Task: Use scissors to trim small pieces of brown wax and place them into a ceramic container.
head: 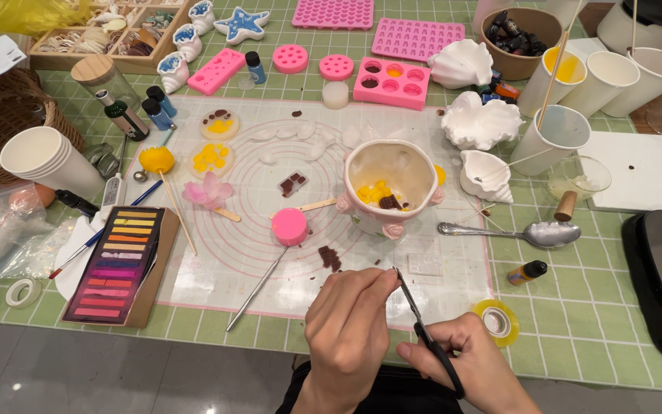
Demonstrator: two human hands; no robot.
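Near the table's front edge, just below the white silicone mat (270, 146), both hands are working together. The right hand (473, 360) is gripping the black handles of small scissors (423, 326), whose blades are running up and leftward to the pinched fingertips of the left hand (350, 330); whatever those fingertips are pinching is too small to make out. Brown chips (329, 257) are lying on the mat just above the left hand. Left of the mat, a flat box of coloured pastel sticks (119, 262) is lying open; right of it, a yellow tape roll (497, 320).
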